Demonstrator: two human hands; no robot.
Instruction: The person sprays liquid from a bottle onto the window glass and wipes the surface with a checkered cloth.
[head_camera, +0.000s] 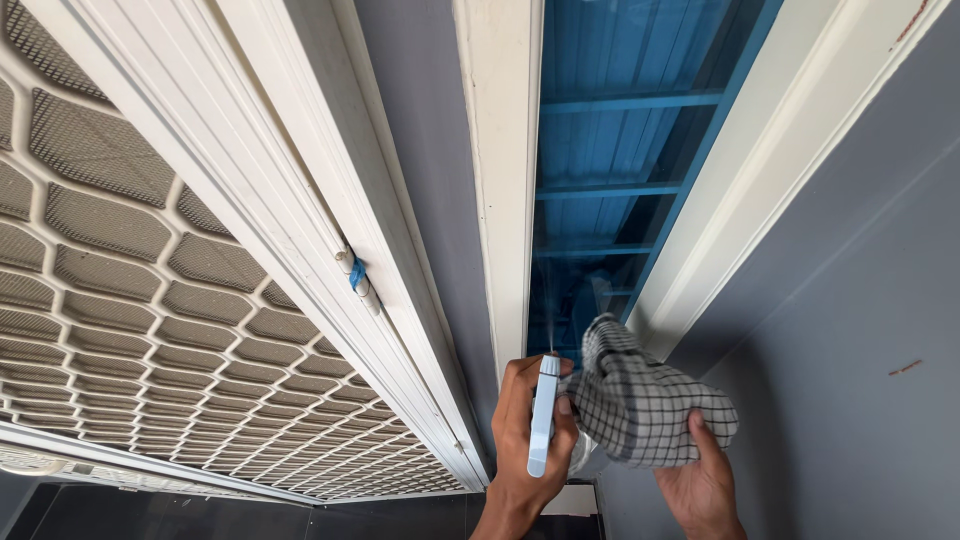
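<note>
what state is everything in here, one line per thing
spray bottle: upright, gripped in the left hand, nozzle toward the glass
checked cloth: bunched up, held by the right hand
glass pane: narrow, reflecting blue roofing
screen door: swung open, mesh looks dusty
hinge: blue band tied around it

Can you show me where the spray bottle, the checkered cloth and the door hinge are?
spray bottle (542, 415): head view, on its pale blue trigger.
checkered cloth (640, 400): head view, on the middle of the bunched cloth.
door hinge (357, 280): head view, on the hinge pin.
</note>
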